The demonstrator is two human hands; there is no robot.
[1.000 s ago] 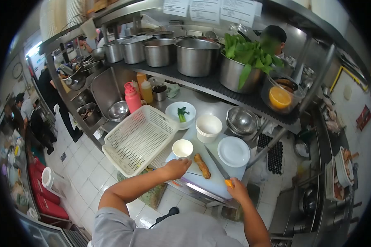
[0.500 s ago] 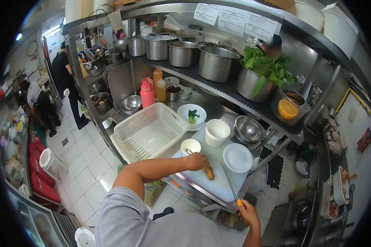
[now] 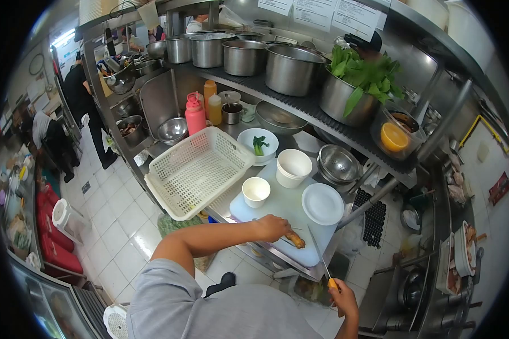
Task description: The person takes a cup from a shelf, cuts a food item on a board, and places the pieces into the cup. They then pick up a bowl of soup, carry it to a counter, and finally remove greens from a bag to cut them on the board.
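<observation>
bright even kitchen light, glare on steel shelf [image 3: 300, 113], heavy fisheye edges, black corners

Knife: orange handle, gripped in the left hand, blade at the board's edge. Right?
Wrong hand. The head view shows the right hand gripping the knife by its orange handle, blade at the board's edge. The left hand holds the roll on the board.

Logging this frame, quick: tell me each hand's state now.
Left hand: closed on the fried roll, on the cutting board.
Right hand: closed on the knife, by its orange handle.
</observation>
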